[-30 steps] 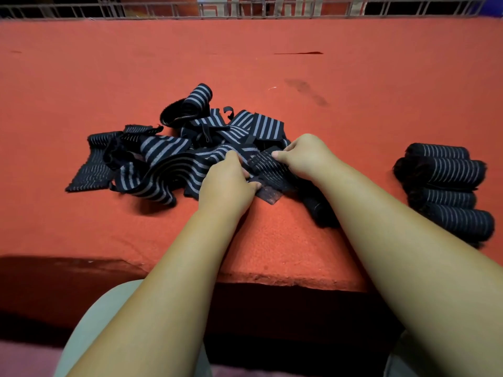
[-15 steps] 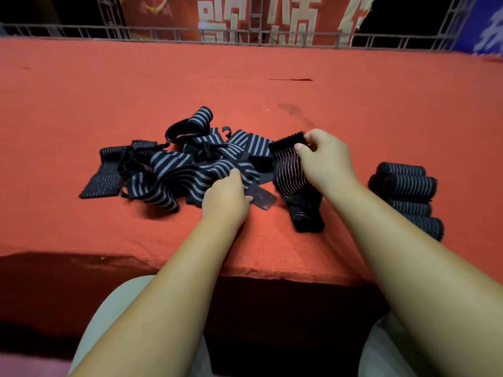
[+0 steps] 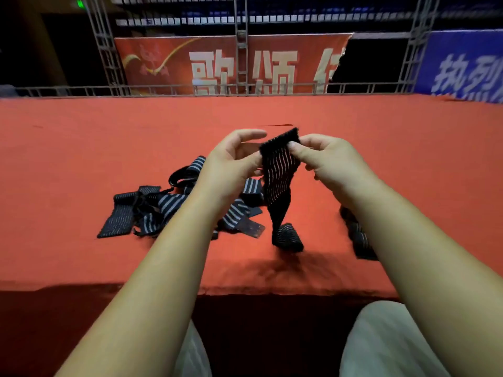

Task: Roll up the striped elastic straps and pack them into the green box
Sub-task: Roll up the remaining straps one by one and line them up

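A black striped elastic strap (image 3: 279,180) hangs in the air above the red table (image 3: 81,148), its lower end curled on the cloth. My right hand (image 3: 326,161) pinches the strap's top edge between thumb and fingers. My left hand (image 3: 231,164) is raised beside it, thumb against the strap's left edge and the other fingers spread loosely. A tangled pile of loose striped straps (image 3: 163,208) lies on the table behind my left forearm. Rolled straps (image 3: 356,235) peek out behind my right forearm. No green box is in view.
The table's near edge (image 3: 245,287) runs just above my knees. A metal rail (image 3: 163,89) lines the far edge, with red and blue banners behind it.
My right hand lifted one strap up off the table out of the pile. My left hand let go of the pile and rose to meet the strap. The camera tilted upward.
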Action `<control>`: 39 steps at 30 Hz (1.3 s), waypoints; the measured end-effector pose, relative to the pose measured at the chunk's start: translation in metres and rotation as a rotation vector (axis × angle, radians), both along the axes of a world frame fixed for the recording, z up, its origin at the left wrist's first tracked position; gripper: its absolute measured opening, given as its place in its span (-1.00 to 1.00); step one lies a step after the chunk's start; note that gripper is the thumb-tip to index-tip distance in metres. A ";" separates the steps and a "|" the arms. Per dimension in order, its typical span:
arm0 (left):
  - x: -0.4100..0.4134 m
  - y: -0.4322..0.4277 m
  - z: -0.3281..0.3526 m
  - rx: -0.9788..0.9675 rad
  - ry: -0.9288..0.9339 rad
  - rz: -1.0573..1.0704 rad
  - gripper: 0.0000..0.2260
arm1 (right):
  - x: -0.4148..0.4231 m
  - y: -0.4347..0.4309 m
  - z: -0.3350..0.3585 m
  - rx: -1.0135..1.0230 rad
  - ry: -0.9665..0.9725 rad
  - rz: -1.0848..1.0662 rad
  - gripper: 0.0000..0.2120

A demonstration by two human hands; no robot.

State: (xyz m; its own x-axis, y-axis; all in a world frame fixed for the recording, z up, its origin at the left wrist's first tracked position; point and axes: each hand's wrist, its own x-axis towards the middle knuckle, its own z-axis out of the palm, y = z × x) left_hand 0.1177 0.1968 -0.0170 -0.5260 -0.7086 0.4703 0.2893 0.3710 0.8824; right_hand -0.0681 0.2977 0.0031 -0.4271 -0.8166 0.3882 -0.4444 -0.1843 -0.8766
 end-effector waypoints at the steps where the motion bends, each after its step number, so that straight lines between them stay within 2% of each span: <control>1: 0.000 0.007 0.015 -0.011 0.015 -0.062 -0.72 | 0.002 0.005 0.007 0.000 -0.029 0.016 -0.83; 3: 0.000 0.015 0.037 -0.054 -0.006 -0.095 -0.65 | 0.005 0.012 0.020 0.000 -0.061 0.036 -0.76; 6: -0.001 0.028 0.059 -0.064 -0.045 -0.060 -0.60 | 0.010 0.018 0.033 -0.042 -0.072 0.033 -0.87; 10: 0.002 0.037 0.075 -0.068 -0.059 0.036 -0.84 | 0.022 0.027 0.046 -0.045 -0.095 0.052 -0.89; 13: 0.011 0.046 0.087 -0.041 -0.029 0.160 -0.88 | 0.027 0.032 0.053 -0.068 -0.180 0.146 -0.68; 15: 0.018 0.049 0.094 -0.097 -0.052 0.261 -0.86 | 0.034 0.036 0.059 -0.099 -0.270 0.203 -0.54; 18: 0.025 0.048 0.102 -0.146 -0.066 0.330 -0.84 | 0.045 0.040 0.068 -0.133 -0.325 0.268 -0.44; 20: 0.030 0.046 0.105 -0.156 -0.076 0.341 -0.81 | 0.049 0.039 0.069 -0.161 -0.332 0.286 -0.49; 23: 0.038 0.042 0.101 -0.135 -0.108 0.340 -0.76 | 0.049 0.025 0.063 -0.170 -0.328 0.273 -0.67; 27: 0.044 0.024 0.076 0.020 -0.186 0.342 -0.65 | 0.052 -0.002 0.038 -0.063 -0.340 0.226 -0.72; 32: 0.055 -0.003 0.021 0.224 -0.200 0.304 -0.87 | 0.063 -0.031 -0.014 0.071 -0.296 0.205 -0.85; 37: 0.078 -0.019 -0.028 0.284 -0.254 0.363 -0.99 | 0.081 -0.055 -0.059 0.172 -0.180 0.189 -0.82; 39: 0.089 -0.029 -0.044 0.278 -0.276 0.392 -0.95 | 0.088 -0.066 -0.070 0.190 -0.139 0.180 -0.81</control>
State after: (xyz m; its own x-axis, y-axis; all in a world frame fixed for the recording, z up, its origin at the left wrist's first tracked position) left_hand 0.2062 0.1681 -0.0611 -0.2754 -0.9539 0.1192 -0.0798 0.1463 0.9860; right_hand 0.0202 0.2317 -0.0667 -0.3069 -0.9366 0.1690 -0.2926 -0.0760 -0.9532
